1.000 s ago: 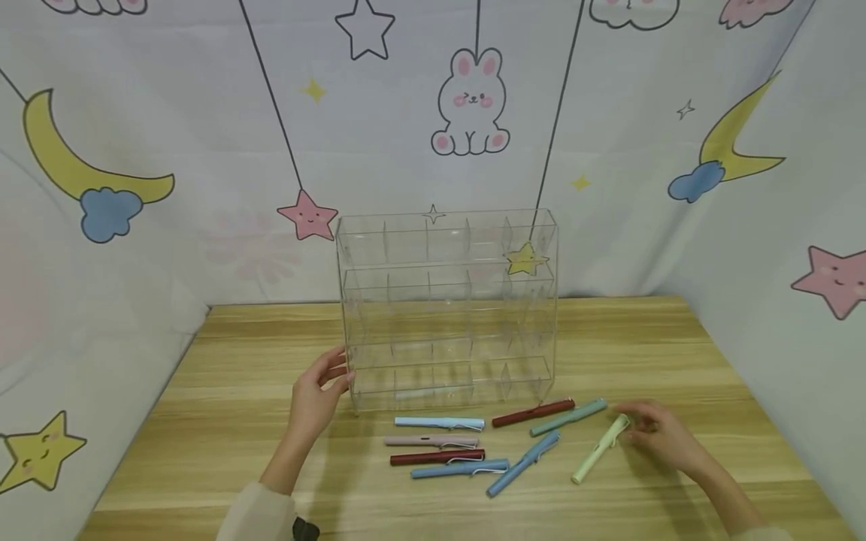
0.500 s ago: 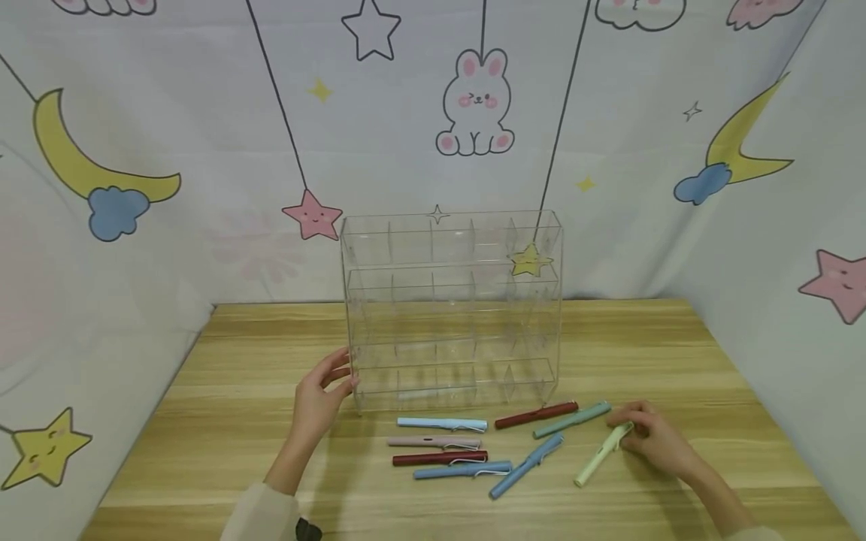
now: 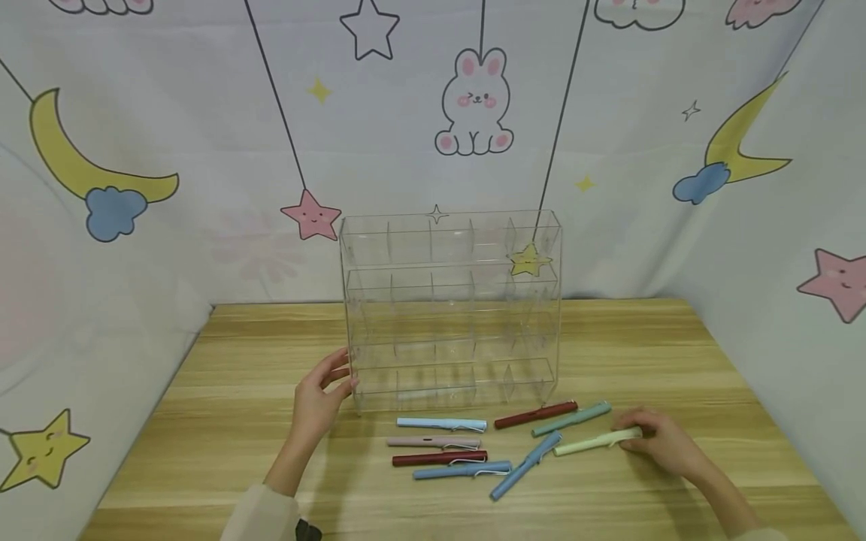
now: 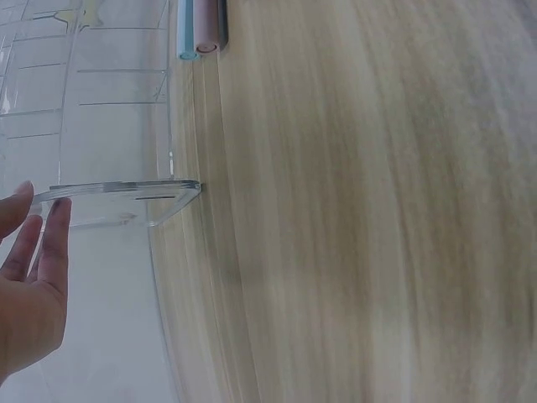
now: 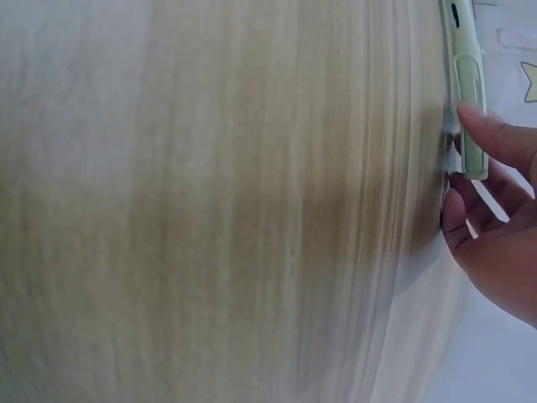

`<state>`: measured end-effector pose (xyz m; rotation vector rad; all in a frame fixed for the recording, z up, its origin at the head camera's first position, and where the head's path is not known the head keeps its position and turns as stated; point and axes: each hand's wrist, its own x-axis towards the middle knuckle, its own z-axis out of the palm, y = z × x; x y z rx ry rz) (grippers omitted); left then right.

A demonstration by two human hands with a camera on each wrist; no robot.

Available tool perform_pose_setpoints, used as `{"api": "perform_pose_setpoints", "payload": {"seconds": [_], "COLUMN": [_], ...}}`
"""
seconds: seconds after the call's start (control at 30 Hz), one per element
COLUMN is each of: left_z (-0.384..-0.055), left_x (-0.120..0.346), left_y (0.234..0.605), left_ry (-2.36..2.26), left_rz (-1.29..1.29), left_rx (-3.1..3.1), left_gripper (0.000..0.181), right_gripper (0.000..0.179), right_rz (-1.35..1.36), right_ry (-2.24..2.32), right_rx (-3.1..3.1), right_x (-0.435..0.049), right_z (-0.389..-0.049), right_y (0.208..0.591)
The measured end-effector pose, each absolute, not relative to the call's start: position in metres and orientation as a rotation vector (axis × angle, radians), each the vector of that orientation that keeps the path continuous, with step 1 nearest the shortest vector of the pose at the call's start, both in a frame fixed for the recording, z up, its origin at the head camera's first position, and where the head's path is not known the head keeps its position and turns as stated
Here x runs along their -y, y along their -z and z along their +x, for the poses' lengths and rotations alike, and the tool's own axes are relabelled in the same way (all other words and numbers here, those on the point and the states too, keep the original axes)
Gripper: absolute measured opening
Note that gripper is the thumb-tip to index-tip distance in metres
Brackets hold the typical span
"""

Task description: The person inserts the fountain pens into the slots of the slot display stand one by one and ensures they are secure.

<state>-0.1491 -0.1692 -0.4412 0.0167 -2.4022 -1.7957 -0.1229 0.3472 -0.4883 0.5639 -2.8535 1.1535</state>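
A clear acrylic rack with several tiers and dividers stands upright on the wooden table. My left hand holds its left side panel low down; in the left wrist view the thumb and fingers lie on either side of the panel. At the right, my right hand pinches the clip end of a pale green pen between thumb and fingers. In the right wrist view the thumb lies over the end of that pen, which points away from the palm, close over the table.
Several capped pens lie before the rack: light blue, pinkish, dark red, blue, another blue, another dark red and teal. A patterned cloth hangs behind the table.
My right hand has closed on the pale green pen's clip end. That pen has swung from a steep slant to nearly level across the view. My left hand stays at the rack.
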Motion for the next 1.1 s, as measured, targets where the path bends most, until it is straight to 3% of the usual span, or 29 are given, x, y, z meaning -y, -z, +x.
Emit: {"api": "perform_pose_setpoints", "payload": {"seconds": [0.57,1.1], "left_z": [-0.15,-0.149], "left_x": [0.17,0.17], "left_y": [0.443,0.441], "left_ry": [1.788,1.769], "left_rz": [-0.011,-0.024], "left_rx": [2.392,2.4], "left_gripper": [0.051,0.051], "right_gripper": [0.019,0.021], "right_rz": [0.531,0.626], "right_ry": [-1.378,-1.603], "right_rx": [2.959,2.812], "right_x": [-0.351,-0.263], "right_z": [-0.12,-0.142], "right_y": [0.45,0.416]}}
